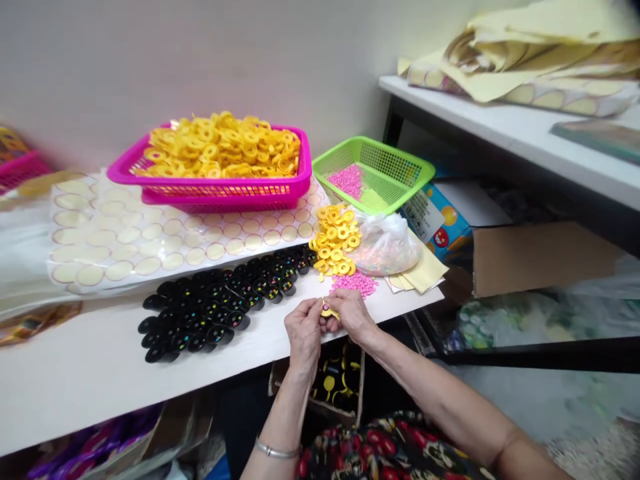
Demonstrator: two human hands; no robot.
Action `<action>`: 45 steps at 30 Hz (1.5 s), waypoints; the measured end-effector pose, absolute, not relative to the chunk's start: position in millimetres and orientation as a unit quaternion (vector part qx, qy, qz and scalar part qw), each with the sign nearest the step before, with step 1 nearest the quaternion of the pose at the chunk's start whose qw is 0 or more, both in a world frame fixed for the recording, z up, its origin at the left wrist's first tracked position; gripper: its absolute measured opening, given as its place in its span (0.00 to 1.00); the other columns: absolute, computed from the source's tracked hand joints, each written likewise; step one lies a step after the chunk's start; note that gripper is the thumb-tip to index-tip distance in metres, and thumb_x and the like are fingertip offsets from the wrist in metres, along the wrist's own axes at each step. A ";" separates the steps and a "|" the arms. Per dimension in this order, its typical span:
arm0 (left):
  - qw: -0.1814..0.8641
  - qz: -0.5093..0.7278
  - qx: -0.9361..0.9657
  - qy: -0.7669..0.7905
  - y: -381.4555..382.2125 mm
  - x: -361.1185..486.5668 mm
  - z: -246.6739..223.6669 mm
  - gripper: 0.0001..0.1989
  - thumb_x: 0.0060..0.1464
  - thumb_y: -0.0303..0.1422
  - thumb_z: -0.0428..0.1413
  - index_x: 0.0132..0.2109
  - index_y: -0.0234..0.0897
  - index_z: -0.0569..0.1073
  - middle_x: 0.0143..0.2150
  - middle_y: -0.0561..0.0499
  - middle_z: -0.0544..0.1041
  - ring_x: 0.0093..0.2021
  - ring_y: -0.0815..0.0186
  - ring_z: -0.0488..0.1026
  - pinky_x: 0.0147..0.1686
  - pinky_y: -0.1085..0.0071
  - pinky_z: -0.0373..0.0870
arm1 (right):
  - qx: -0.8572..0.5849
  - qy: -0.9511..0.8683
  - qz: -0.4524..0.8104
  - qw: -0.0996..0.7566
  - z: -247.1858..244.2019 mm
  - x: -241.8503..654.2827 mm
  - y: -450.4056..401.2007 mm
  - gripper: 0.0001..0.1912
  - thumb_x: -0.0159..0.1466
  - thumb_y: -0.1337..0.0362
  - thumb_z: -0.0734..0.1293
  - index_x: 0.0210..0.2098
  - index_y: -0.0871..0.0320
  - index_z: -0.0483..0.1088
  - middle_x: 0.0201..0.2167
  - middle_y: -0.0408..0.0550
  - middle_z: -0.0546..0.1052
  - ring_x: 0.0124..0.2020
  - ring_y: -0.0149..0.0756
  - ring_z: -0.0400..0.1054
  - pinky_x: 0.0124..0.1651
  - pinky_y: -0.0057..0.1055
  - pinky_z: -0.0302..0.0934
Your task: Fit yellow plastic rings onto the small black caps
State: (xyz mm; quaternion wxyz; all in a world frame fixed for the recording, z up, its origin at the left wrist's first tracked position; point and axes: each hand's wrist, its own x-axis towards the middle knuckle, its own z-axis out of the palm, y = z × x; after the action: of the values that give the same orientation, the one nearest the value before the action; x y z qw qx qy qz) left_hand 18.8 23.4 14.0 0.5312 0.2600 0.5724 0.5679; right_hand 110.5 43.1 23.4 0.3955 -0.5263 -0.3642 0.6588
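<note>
At the table's front edge, my left hand (305,331) and my right hand (354,315) meet, both pinching a small yellow plastic ring piece (327,311) with a pink spot at its centre. My fingertips cover part of it. Just beyond them lies a scatter of small pink pieces (356,285). Behind that is a heap of yellow ring pieces (336,240). To the left of my hands stand rows of black round cups (215,303) with small coloured bits inside.
A magenta basket (225,190) heaped with yellow pieces sits on sheets of round stickers (150,248). Farther right are a green basket (395,170) with pink pieces and a tied plastic bag (387,243). A box (334,407) of black and yellow items stands below the table edge.
</note>
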 end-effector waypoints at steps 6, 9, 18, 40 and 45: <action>0.542 0.539 0.291 0.575 26.3 15.3 22.7 0.14 0.37 0.37 0.60 0.27 0.29 0.72 0.13 0.58 0.64 0.13 0.77 0.57 0.13 0.80 0.53 | -0.480 -0.389 0.671 0.410 25.8 113.7 33.7 0.16 0.54 0.52 0.62 0.28 0.61 0.65 0.14 0.39 0.68 0.13 0.24 0.63 0.16 0.19 0.58; 0.537 0.514 0.319 0.588 26.2 14.9 24.6 0.14 0.39 0.39 0.59 0.25 0.29 0.71 0.12 0.59 0.62 0.13 0.77 0.55 0.13 0.80 0.51 | -0.512 -0.388 0.655 0.397 30.1 111.9 34.0 0.16 0.55 0.52 0.61 0.27 0.61 0.64 0.13 0.39 0.68 0.11 0.24 0.61 0.13 0.18 0.55; 0.523 0.516 0.318 0.599 24.4 21.6 21.6 0.16 0.40 0.42 0.58 0.22 0.33 0.66 0.13 0.61 0.59 0.13 0.77 0.54 0.13 0.80 0.49 | -0.560 -0.362 0.645 0.374 32.2 106.7 39.9 0.09 0.55 0.60 0.61 0.24 0.59 0.61 0.11 0.37 0.66 0.10 0.27 0.62 0.12 0.20 0.56; 0.473 0.444 0.553 0.523 24.3 10.6 31.2 0.16 0.35 0.33 0.65 0.35 0.32 0.74 0.30 0.52 0.72 0.28 0.70 0.68 0.29 0.74 0.65 | -0.467 -0.385 0.664 0.439 44.6 137.4 28.8 0.12 0.57 0.59 0.64 0.25 0.63 0.68 0.15 0.40 0.66 0.14 0.24 0.60 0.15 0.20 0.55; 0.324 0.490 0.646 0.488 5.8 24.4 38.9 0.12 0.39 0.33 0.64 0.35 0.37 0.76 0.33 0.51 0.73 0.35 0.66 0.68 0.35 0.71 0.66 | -0.314 -0.349 0.725 0.504 41.7 178.6 -3.0 0.21 0.53 0.55 0.69 0.43 0.60 0.70 0.36 0.48 0.74 0.30 0.28 0.68 0.29 0.24 0.63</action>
State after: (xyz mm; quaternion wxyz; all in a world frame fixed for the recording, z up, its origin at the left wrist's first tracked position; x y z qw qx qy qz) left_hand 24.4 5.8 38.9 0.3238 0.6460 0.4877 0.4899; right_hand 178.6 -3.0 41.7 0.5037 -0.3140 -0.3488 0.7253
